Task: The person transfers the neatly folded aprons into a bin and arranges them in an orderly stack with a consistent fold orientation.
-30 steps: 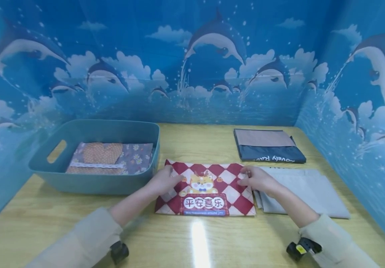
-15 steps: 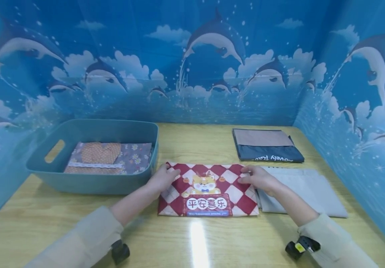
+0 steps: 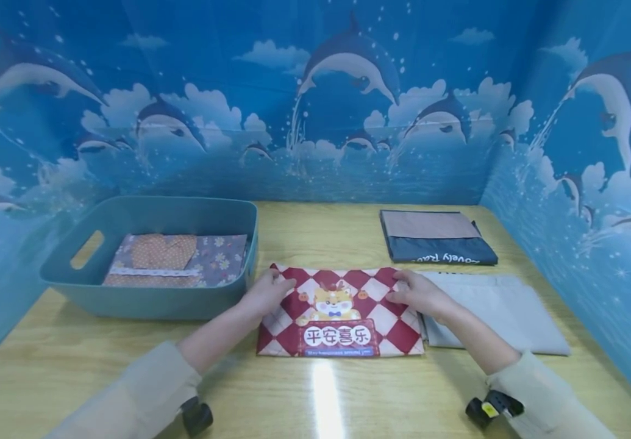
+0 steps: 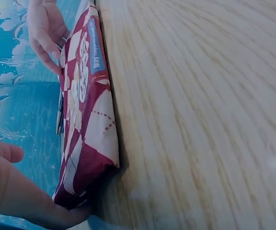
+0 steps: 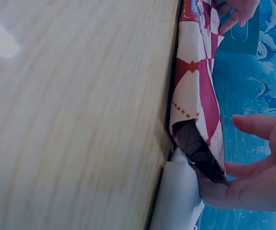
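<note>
A folded red-and-white checked bag [image 3: 339, 332] with a cartoon dog and Chinese lettering lies flat on the wooden table. My left hand [image 3: 266, 292] holds its far left corner, thumb over the printed top. On the opposite side my right hand [image 3: 422, 296] holds the far right corner in the same manner. The left wrist view shows left-hand fingers [image 4: 63, 215] tucked under the bag's side edge. In the right wrist view the fold's end gapes, showing dark lining [image 5: 193, 139], with right-hand fingers [image 5: 219, 191] beneath it.
A blue-green basket [image 3: 145, 302] stands at left, holding a folded floral cloth item [image 3: 219, 259] with a heart patch. Folded light grey fabric [image 3: 504, 314] lies right of the checked bag, partly behind my right hand. Farther back is a folded dark-blue item [image 3: 436, 247] with white lettering. Dolphin-print curtains [image 3: 315, 164] surround the table.
Both hands shifted the checked bag slightly right along the table between one second and half a second ago. Since then the bag and hands have stayed nearly still.
</note>
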Demonstrator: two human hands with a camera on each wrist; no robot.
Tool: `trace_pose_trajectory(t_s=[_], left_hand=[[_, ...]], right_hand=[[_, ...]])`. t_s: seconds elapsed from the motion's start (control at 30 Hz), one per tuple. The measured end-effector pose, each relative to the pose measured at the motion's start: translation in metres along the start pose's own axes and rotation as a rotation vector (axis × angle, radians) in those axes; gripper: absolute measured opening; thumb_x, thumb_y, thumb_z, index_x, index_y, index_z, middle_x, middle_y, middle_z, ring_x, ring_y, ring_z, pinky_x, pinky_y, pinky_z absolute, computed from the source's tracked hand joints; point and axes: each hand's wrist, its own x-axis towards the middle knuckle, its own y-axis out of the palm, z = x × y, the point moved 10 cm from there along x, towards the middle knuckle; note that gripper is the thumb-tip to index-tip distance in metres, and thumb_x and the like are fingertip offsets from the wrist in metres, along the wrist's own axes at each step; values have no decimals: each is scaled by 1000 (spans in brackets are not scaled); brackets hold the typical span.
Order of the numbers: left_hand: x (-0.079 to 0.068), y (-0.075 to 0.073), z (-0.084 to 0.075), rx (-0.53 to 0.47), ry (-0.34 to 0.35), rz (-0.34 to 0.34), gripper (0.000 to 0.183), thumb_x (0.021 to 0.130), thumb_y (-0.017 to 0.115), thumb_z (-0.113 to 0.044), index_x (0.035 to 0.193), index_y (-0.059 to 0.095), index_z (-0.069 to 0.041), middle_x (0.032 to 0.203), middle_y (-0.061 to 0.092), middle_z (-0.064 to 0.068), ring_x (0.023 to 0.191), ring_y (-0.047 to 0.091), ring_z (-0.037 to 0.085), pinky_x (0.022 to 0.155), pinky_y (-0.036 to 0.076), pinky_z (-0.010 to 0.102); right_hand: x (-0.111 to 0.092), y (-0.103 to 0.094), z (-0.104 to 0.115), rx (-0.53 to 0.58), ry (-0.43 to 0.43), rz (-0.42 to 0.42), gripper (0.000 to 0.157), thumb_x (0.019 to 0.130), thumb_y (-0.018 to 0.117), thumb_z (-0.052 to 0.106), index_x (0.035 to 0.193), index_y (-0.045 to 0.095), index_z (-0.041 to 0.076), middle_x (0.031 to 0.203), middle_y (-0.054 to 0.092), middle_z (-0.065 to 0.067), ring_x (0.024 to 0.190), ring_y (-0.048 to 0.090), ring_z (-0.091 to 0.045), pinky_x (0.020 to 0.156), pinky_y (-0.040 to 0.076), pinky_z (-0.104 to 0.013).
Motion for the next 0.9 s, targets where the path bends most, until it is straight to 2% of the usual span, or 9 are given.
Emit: trace_pose_trajectory(t_s=[0.1,0.27,0.4,0.53,0.7,0.9], left_hand=[[0,-1,-1,-22,13,10,66,94,52,-32,146,21,-5,146,26,21,134,22,40,103,29,56],[2,-4,-1,-87,45,31,66,94,52,-29,146,19,-3,145,26,23,132,25,40,104,30,52],[1,-7,-1,-146,57,32,64,95,50,-27,144,19,1,140,33,24,129,33,38,104,31,49],[0,-6,0,-164,57,50,54,96,46,-25,138,32,5,128,47,23,118,46,35,99,38,45],[-1,-3,1,-144,59,77,42,98,42,-20,129,44,8,118,54,21,107,52,30,97,41,43],[-2,-2,1,-122,38,82,42,96,46,-17,130,43,7,117,55,19,107,53,29,95,42,43]], right_hand=[[0,0,1,3,0,3,67,89,59,24,141,27,-4,141,28,-29,129,26,-44,102,28,-59],[2,-1,-5,35,29,12,71,89,59,25,143,23,-3,142,26,-30,129,26,-45,102,28,-58],[1,-1,-10,127,71,41,73,90,59,25,144,18,-2,140,26,-33,125,32,-43,99,36,-54],[1,-1,-12,214,93,70,72,91,58,21,144,15,-3,136,30,-33,117,41,-40,93,44,-48],[1,-4,-11,152,82,64,69,90,60,23,142,22,-3,131,36,-33,114,45,-39,90,46,-46],[0,-5,-11,84,85,60,68,90,60,26,141,25,-2,131,38,-31,115,44,-39,90,45,-48]])
